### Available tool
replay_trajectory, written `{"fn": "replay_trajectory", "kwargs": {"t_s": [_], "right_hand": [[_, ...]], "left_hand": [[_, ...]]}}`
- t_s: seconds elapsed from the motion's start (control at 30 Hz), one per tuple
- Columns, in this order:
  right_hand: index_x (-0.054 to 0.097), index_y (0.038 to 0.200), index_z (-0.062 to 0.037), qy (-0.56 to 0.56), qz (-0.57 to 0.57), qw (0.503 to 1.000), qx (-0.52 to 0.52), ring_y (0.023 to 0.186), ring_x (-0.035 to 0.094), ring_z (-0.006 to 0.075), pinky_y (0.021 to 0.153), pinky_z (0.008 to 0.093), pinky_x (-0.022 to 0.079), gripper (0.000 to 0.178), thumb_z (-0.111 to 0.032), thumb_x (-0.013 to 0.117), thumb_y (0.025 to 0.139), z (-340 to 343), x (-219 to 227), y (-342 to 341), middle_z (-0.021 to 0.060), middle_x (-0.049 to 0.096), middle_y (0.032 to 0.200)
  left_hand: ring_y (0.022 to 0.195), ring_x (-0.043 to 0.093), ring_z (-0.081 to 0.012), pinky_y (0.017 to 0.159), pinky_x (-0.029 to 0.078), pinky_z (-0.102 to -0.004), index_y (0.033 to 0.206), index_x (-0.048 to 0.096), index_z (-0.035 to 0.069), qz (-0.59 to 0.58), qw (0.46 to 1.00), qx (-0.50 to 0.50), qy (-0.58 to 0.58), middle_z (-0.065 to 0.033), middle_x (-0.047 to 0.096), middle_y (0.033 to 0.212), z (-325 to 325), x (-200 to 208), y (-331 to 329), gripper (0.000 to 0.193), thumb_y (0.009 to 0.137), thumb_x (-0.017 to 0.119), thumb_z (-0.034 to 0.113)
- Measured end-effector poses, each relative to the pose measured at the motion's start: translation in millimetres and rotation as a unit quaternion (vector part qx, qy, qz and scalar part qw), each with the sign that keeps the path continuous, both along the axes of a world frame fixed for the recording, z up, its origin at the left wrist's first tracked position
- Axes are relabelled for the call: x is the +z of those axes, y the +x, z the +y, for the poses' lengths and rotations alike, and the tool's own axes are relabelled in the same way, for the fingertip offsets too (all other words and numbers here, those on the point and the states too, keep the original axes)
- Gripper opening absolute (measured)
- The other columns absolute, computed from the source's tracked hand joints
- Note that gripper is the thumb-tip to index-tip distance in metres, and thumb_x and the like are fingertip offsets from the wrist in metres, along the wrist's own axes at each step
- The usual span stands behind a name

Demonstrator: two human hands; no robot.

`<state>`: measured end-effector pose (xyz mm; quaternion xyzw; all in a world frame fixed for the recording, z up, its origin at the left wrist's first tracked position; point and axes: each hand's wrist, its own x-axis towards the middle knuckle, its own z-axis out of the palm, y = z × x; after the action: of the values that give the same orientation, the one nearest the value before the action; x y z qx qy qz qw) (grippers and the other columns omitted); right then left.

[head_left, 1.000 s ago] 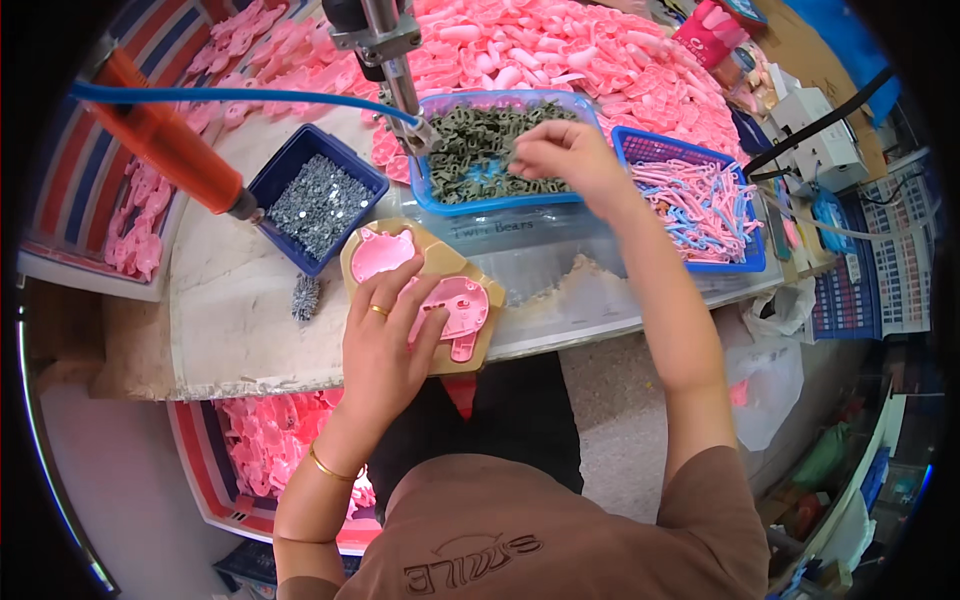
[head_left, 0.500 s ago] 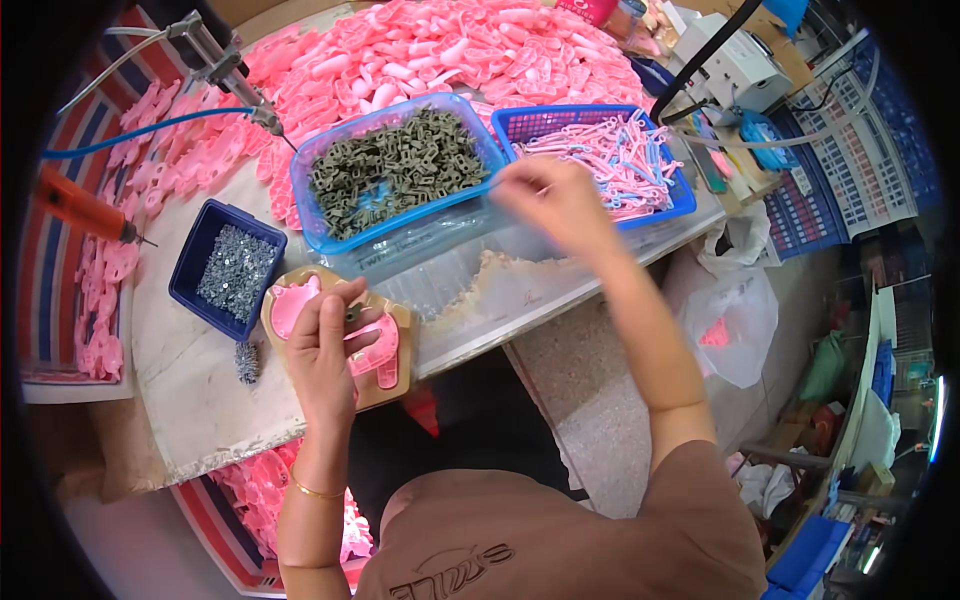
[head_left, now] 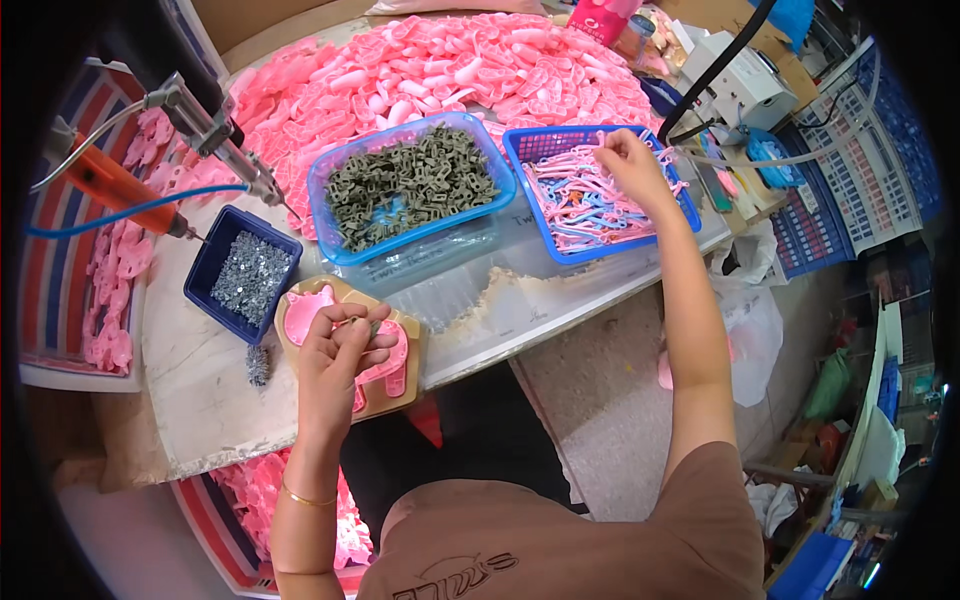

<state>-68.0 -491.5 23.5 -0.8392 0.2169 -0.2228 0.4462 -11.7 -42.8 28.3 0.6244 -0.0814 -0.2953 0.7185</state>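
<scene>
My left hand (head_left: 340, 355) is closed, with a small dark green plastic piece (head_left: 375, 327) between its fingertips. It hovers over a tan holding block (head_left: 410, 392), where pink molded plastic parts (head_left: 397, 358) lie in the recesses. Above the blue basket (head_left: 590, 254) at the right, my right hand (head_left: 637, 172) has its fingers pinched on what looks like a pink plastic stick (head_left: 602, 140). Thin pink and light blue sticks (head_left: 575, 195) fill that basket. A clear blue tub (head_left: 330, 257) beside it holds a heap of dark green plastic pieces (head_left: 405, 185).
A navy box (head_left: 228, 318) of small screws (head_left: 250, 275) stands left of the block. Above it hang an orange screwdriver (head_left: 120, 187) and a metal-tipped tool (head_left: 225, 145) with hoses. Pink parts (head_left: 430, 65) pile up along the back. A black arm (head_left: 715, 65) rises at the right.
My right hand has moved right, from between the two containers into the blue basket, and its fingers are now on a stick. My left hand has turned slightly, still with the green piece.
</scene>
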Motion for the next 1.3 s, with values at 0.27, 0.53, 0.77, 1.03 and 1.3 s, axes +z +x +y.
{"fn": "replay_trajectory", "kwargs": {"t_s": [0.27,0.53,0.77,1.03,1.3], "right_hand": [[0.058,0.093,-0.0027,0.231,-0.063,0.946,0.219,0.066,0.062,0.0106,0.059,0.0234,0.05,0.013,-0.003,0.07,0.087,136.6,34.4,6.8,0.0076,0.066,0.08],[0.051,0.088,-0.0023,0.367,-0.03,0.886,0.283,0.084,0.071,0.0192,0.068,0.0256,0.057,0.017,0.004,0.068,0.088,246.9,15.5,-5.4,0.0121,0.067,0.092],[0.052,0.086,-0.0003,0.343,-0.083,0.911,0.213,0.085,0.071,0.0213,0.075,0.0287,0.06,0.017,0.005,0.068,0.088,261.5,5.4,-10.9,0.013,0.066,0.092],[0.054,0.084,0.0003,0.219,-0.151,0.944,0.193,0.086,0.07,0.0191,0.074,0.0275,0.058,0.016,0.005,0.069,0.087,272.7,-15.5,-21.1,0.0122,0.064,0.094],[0.071,0.099,-0.0058,0.043,0.015,0.933,0.357,0.072,0.064,0.0104,0.062,0.0259,0.05,0.018,-0.002,0.072,0.082,265.3,20.8,-8.9,0.005,0.065,0.087]], "left_hand": [[0.091,0.068,-0.015,0.078,0.055,-0.0263,0.122,0.058,-0.001,-0.035,0.999,-0.009,0.037,-0.0121,0.068,0.114,-0.4,-5.2,0.8,0.029,0.101,0.056,0.019],[0.096,0.07,-0.0209,0.081,0.059,-0.0257,0.116,0.056,-0.008,0.001,1.0,0.011,-0.029,-0.0177,0.067,0.111,-11.6,4.6,-4.0,0.024,0.103,0.05,0.011],[0.095,0.07,-0.0209,0.081,0.06,-0.0262,0.114,0.055,-0.009,-0.005,0.996,0.067,-0.067,-0.0186,0.067,0.111,-11.3,0.3,-12.4,0.023,0.102,0.052,0.01],[0.095,0.07,-0.0201,0.082,0.06,-0.027,0.115,0.055,-0.009,0.057,0.991,0.082,-0.088,-0.0162,0.066,0.11,-8.2,-0.7,-13.8,0.024,0.102,0.051,0.011],[0.096,0.067,-0.0143,0.084,0.058,-0.0277,0.117,0.058,-0.005,-0.029,0.997,-0.077,-0.011,-0.0096,0.065,0.109,13.9,3.8,2.9,0.024,0.103,0.049,0.012]]}}
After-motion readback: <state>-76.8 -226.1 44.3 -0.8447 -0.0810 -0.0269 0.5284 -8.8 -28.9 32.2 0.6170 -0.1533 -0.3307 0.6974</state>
